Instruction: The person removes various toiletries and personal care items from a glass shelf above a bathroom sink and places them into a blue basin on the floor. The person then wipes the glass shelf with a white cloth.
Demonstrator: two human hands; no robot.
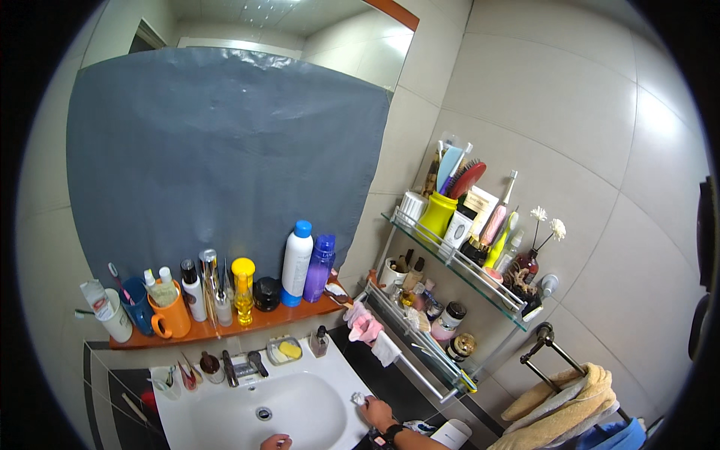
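Observation:
My right hand (378,412), with a black watch at the wrist, holds a small crumpled white tissue or cloth (358,399) in its fingers at the right rim of the white washbasin (304,394). My left hand (276,442) is over the front of the bowl at the bottom edge of the view, its fingers curled; whether it holds anything is unclear. Behind the bowl, a dark two-handled faucet (244,368) stands between a brown bottle (210,364) and a soap dish with a yellow soap or sponge (289,350). A small dark-capped bottle (319,341) stands at the back right corner.
An orange-brown shelf (259,322) above the basin carries mugs, bottles and jars. Glass shelves (382,216) with brushes and cosmetics are on the right wall, with cloths (365,327) on a rail. Towels (585,394) hang at lower right. A white object (451,433) lies beside my right forearm.

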